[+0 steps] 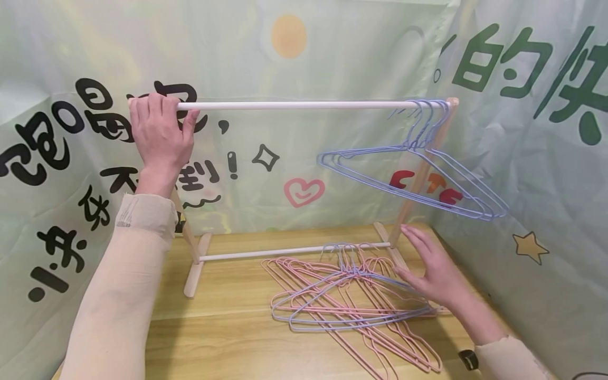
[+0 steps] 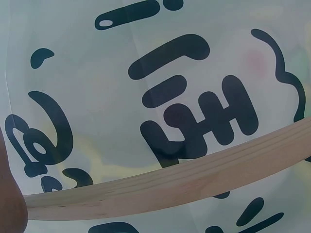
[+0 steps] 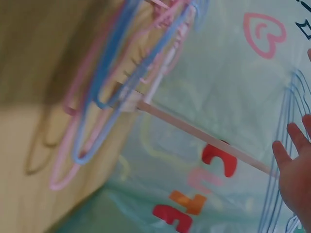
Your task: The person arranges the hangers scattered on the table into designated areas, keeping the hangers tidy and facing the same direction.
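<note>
My left hand [image 1: 161, 132] grips the upper left corner of a small clothes rack, its fingers over the white top rail [image 1: 285, 105]. In the left wrist view, part of that hand [image 2: 10, 204] shows at the edge beside the rack's wooden post [image 2: 165, 187]. Several blue hangers [image 1: 418, 141] hang at the rail's right end. My right hand [image 1: 434, 272] is held with fingers spread, nothing in its grasp, near a heap of pink and blue hangers [image 1: 353, 272]. The right wrist view shows its extended fingers [image 3: 297, 138] close to the hanging hangers.
The heap lies on a wooden table [image 1: 228, 338], partly by the rack's lower white bar [image 1: 247, 254]. Wooden feet [image 1: 192, 279] support the rack. A printed cloth [image 1: 247, 53] forms the back and sides. A small black object [image 1: 468, 360] lies near the right sleeve.
</note>
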Available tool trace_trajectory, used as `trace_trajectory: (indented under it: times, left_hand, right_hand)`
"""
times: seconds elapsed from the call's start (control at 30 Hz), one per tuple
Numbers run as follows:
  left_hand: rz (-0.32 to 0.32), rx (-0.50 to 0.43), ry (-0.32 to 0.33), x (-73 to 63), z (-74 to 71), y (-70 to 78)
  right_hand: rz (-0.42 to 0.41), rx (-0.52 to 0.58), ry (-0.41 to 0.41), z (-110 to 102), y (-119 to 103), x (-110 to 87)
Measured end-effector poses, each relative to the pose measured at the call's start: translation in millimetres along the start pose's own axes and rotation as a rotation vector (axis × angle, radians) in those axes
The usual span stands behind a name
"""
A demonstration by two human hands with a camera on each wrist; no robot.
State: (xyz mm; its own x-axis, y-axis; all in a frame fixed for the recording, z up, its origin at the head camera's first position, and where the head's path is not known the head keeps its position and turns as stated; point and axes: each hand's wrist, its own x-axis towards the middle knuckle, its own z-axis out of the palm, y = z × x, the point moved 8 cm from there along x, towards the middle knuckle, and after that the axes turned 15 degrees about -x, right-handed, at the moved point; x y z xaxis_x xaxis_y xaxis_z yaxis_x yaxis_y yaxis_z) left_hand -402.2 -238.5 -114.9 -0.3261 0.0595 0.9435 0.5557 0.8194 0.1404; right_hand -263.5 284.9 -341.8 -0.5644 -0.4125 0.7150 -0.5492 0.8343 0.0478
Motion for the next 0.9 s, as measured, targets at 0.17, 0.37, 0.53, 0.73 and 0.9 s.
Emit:
trace_trajectory:
  times: [0.17, 0.37, 0.53, 0.73, 0.9]
  left_hand:
    - [0.000, -0.004, 0.001, -0.2, 0.5, 0.4]
    - [0.001, 0.000, 0.005, -0.1, 0.7, 0.5]
    - [0.002, 0.002, 0.009, 0.5, 0.3, 0.7]
    - [-0.003, 0.003, 0.004, 0.2, 0.4, 1.2]
    - [-0.004, 0.002, 0.002, -0.5, 0.3, 0.8]
  right_hand:
    - [-0.019, 0.030, -0.090, 20, -6, -16.4]
    - [-0.010, 0.011, -0.260, 45, -9, -36.6]
    - [0.035, 0.081, -0.402, 65, -8, -52.9]
    - [0.096, 0.129, -0.532, 82, -3, -67.9]
    - [0.125, 0.164, -0.594, 89, 0, -73.9]
